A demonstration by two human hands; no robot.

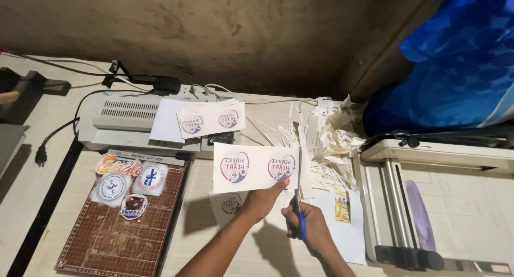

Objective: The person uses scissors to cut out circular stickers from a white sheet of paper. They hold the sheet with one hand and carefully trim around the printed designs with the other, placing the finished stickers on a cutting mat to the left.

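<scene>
The printed sheet (255,167) is held up flat above the worktop (214,245), its long side going left to right; the left hand (261,202) pinches its bottom edge, grip clamped on it; just right of that, the right hand (310,229) has its grip closed on the blue scissors (299,202), blades pointing up along the sheet's right edge; paper scraps (326,143) pile beyond; a brown cutting mat (112,234) lies well left, with bare worktop between.
</scene>
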